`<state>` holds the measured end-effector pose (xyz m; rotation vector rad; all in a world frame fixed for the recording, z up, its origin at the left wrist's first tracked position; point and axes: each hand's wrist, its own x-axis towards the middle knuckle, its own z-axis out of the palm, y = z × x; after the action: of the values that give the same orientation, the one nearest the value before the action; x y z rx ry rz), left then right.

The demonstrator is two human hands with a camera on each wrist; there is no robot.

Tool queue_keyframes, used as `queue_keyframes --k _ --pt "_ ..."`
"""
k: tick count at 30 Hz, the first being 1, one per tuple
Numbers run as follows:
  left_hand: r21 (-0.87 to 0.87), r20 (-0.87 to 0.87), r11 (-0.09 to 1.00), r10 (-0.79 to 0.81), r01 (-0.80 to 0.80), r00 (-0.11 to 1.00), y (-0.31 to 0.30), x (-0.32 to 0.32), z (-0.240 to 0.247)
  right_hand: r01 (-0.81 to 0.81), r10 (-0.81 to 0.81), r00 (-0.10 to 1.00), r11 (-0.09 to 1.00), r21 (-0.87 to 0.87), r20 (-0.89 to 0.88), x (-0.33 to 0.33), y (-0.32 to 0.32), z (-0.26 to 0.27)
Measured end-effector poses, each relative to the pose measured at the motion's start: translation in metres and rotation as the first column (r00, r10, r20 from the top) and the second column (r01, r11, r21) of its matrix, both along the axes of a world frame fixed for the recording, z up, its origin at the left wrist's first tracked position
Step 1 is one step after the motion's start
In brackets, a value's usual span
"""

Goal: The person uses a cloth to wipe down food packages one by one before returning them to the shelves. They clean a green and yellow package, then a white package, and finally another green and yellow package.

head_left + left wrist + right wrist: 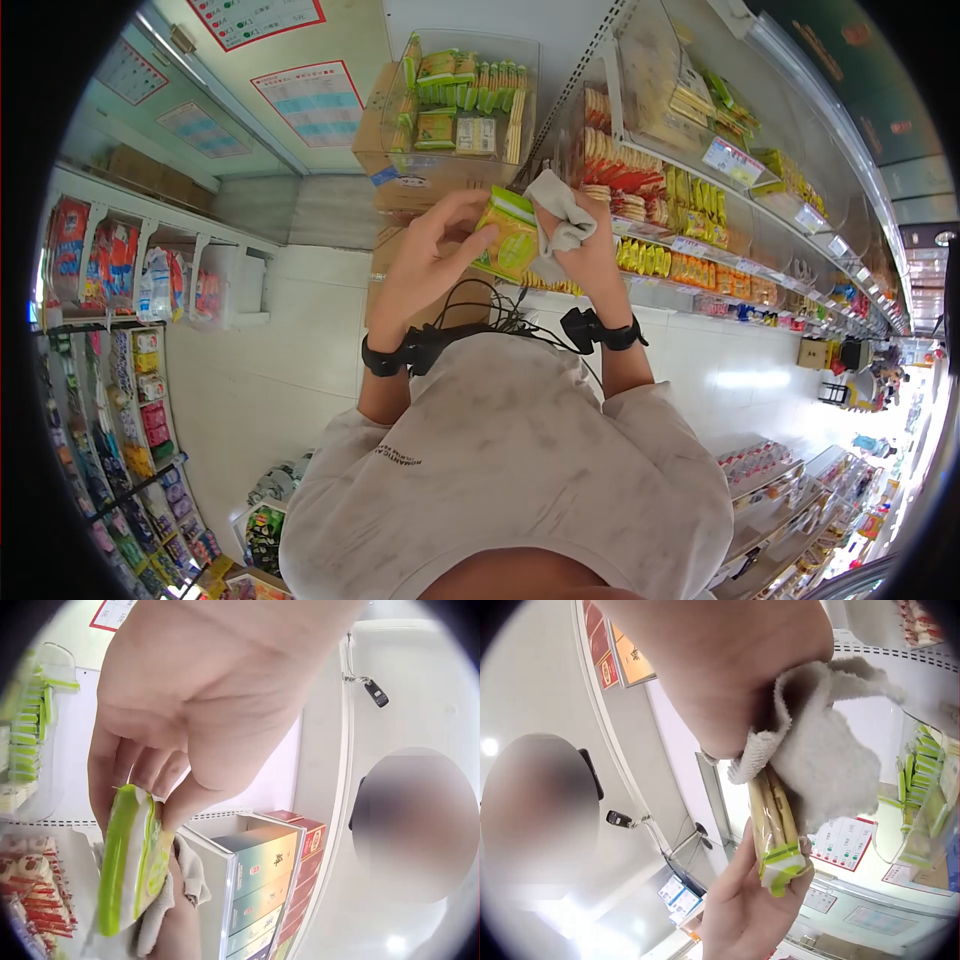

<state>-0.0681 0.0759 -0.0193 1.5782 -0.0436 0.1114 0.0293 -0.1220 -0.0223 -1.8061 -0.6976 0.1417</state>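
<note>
A green-and-yellow snack packet [508, 240] is in front of the chest, with a pale ribbed side showing in the right wrist view. My left hand [435, 250] pinches it between thumb and fingers along one side. A crumpled grey cloth [562, 215] is bunched in my right hand [590, 250], which grips it close beside the packet. Seen from the right wrist, the cloth [832, 757] hangs over the packet's near end, and the right fingertips are hidden behind it.
Behind the hands, a clear bin [530, 90] of similar green packets stands on a cardboard box [400, 178]. Shelves on the right hold red-wrapped snacks [630, 165] and several yellow packets [695, 200]. Black cables [465, 305] hang between the wrists. Hanging goods line the left wall.
</note>
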Motion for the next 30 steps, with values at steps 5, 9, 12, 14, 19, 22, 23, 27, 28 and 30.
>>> queue_keyframes --k 5,9,12,14,19,22,23,27,28,30 --pt "-0.226 0.117 0.966 0.153 -0.124 0.981 -0.026 0.013 0.005 0.410 -0.149 0.850 0.789 0.457 -0.506 -0.001 -0.009 -0.001" --pt "-0.128 0.273 0.922 0.387 -0.365 0.881 -0.057 0.030 0.012 0.438 -0.104 0.829 0.732 0.523 -0.549 -0.004 -0.012 0.003" --pt "-0.051 0.194 0.933 0.359 -0.357 0.913 -0.072 0.041 0.021 0.265 -0.088 0.926 0.842 0.470 -0.366 -0.009 -0.023 0.019" --pt "0.173 0.327 0.882 0.368 -0.438 0.870 -0.079 0.055 0.013 0.234 -0.222 0.972 0.883 0.406 -0.077 0.000 -0.030 0.016" --pt "-0.064 0.171 0.933 0.361 -0.355 0.917 -0.123 0.064 0.010 0.101 -0.247 0.925 0.892 0.440 0.289 0.003 -0.041 0.017" --pt "-0.292 0.017 0.924 0.262 -0.246 0.965 -0.137 0.066 0.015 0.041 -0.157 0.933 0.940 0.338 0.324 -0.002 -0.047 0.020" --pt "-0.351 0.007 0.916 0.213 -0.197 0.977 -0.141 0.069 0.018 0.026 -0.143 0.953 0.916 0.399 0.266 0.001 -0.051 0.021" --pt "0.129 -0.168 0.974 0.206 -0.185 0.964 -0.150 0.068 0.038 0.087 -0.095 0.995 0.871 0.483 -0.009 0.020 -0.063 0.016" --pt "0.171 -0.084 0.970 0.187 -0.171 0.979 -0.148 0.069 0.029 0.119 -0.090 0.992 0.878 0.464 -0.085 0.027 -0.065 0.013" --pt "0.211 0.152 0.955 0.176 -0.206 0.972 -0.147 0.071 0.024 0.249 -0.039 0.896 0.869 0.428 -0.443 0.033 -0.075 0.015"
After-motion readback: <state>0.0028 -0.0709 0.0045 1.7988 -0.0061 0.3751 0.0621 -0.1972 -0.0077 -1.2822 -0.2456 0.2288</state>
